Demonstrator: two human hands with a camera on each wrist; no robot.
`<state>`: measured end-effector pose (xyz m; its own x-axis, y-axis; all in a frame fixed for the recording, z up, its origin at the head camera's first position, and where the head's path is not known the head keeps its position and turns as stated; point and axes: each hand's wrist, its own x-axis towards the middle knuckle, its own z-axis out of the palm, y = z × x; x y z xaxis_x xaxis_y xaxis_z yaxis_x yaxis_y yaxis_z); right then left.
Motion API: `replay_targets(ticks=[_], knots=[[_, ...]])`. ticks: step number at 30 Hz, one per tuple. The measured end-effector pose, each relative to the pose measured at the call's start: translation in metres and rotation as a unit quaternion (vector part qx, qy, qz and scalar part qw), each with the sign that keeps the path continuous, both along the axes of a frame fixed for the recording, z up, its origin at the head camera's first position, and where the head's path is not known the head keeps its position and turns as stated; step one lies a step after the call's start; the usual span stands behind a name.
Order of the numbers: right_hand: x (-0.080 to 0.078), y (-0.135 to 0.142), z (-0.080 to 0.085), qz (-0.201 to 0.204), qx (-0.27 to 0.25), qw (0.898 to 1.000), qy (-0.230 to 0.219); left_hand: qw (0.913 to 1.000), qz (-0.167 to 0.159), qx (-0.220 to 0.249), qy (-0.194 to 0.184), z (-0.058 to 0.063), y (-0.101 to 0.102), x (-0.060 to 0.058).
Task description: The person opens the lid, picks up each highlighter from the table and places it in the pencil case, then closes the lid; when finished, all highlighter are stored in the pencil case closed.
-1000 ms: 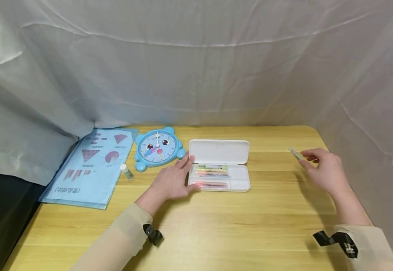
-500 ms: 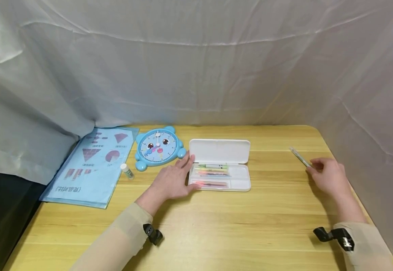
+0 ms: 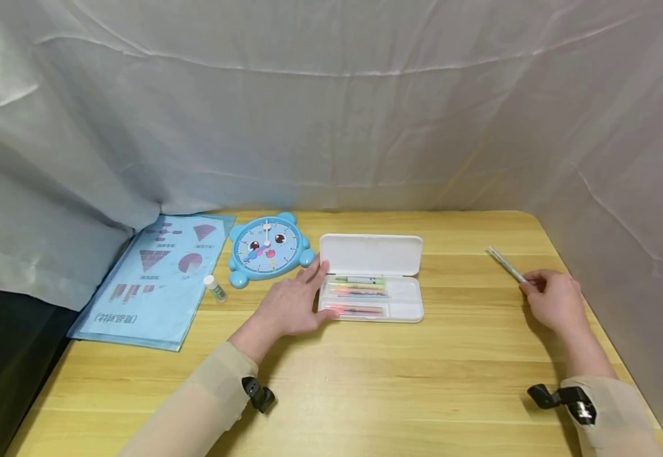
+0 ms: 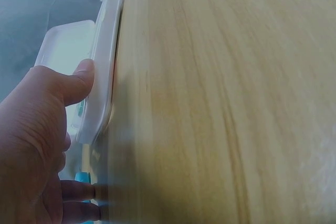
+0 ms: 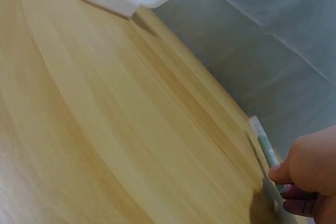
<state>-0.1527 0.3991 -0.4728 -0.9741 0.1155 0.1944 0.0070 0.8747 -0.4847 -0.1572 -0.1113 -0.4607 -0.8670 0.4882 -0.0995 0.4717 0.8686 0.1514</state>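
Note:
My left hand [image 3: 288, 308] holds the left end of a white pencil case [image 3: 406, 299], thumb at its front corner and fingers by the hinge side. In the left wrist view the thumb [image 4: 81, 80] lies over the case's rim. The lid [image 3: 370, 255] stands raised; several coloured pens [image 3: 360, 290] lie in the left part of the tray. Far to the right, my right hand [image 3: 557, 301] pinches one end of a slim pale pen [image 3: 505, 263]. In the right wrist view, the pen [image 5: 266, 148] has a clear tip and a greenish barrel, just above or on the tabletop; contact is unclear.
A blue toy clock [image 3: 268, 247] with a cartoon face lies left of the case. Beside it a small white-capped tube [image 3: 214, 289] stands near a blue document folder [image 3: 148, 285]. Grey curtains [image 3: 331, 127] close off the wooden table's [image 3: 366, 381] back and sides.
My right hand has moved slightly right and toward me and come lower, and more of the pen now shows beyond its fingers. The left hand and the pencil case have stayed put.

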Motion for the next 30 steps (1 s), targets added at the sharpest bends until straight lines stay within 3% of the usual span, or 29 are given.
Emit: replay_targets(ticks=[6, 16, 23, 30], knots=[[0.000, -0.009, 0.012, 0.001, -0.014, 0.999, 0.031, 1.0000, -0.003, -0.004, 0.001, 0.000, 0.001, -0.001], [0.004, -0.046, 0.052, 0.023, -0.033, 0.996, 0.075, 1.0000, -0.004, -0.006, 0.003, 0.001, 0.000, 0.000], [0.008, -0.073, 0.076, 0.054, -0.049, 0.991, 0.112, 1.0000, -0.002, -0.004, 0.003, 0.000, 0.000, 0.000], [0.010, -0.099, 0.090, 0.098, -0.065, 0.981, 0.152, 1.0000, -0.002, 0.004, 0.004, 0.000, 0.000, 0.001]])
